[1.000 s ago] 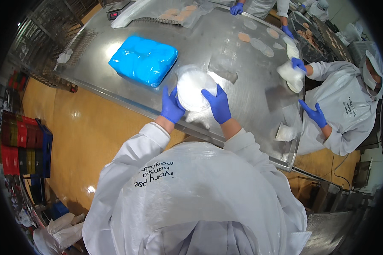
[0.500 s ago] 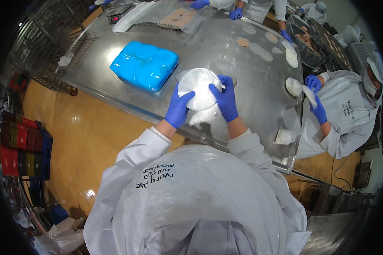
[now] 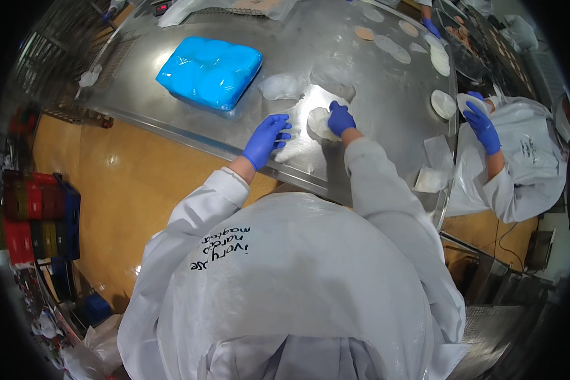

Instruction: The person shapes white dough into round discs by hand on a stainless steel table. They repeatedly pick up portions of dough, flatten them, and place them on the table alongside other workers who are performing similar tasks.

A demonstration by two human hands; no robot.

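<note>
My left hand [image 3: 267,140], in a blue glove, hovers over the near side of the steel table [image 3: 373,139] with its fingers apart and nothing in them. To the right of it, my blue-gloved right hand [image 3: 341,119] is closed at the edge of a crumpled, whitish round sheet [image 3: 320,123], low over the table top; its fingertips are partly hidden. Beyond my left hand lies a flat translucent film piece [image 3: 281,86]. A large blue shiny wrapped pack [image 3: 212,71] sits farther left on the table.
At the right edge a co-worker's gloved hands [image 3: 481,120] hold a white disc beside another white disc [image 3: 443,104]. Thin discs [image 3: 392,48] lie at the far right. Folded white sheets [image 3: 431,179] are near the right table edge. Stacked crates [image 3: 35,218] stand at left.
The white round disc held between both hands has left my left hand, which has opened. My right hand has closed on a crumpled whitish sheet. The view has shifted slightly.
</note>
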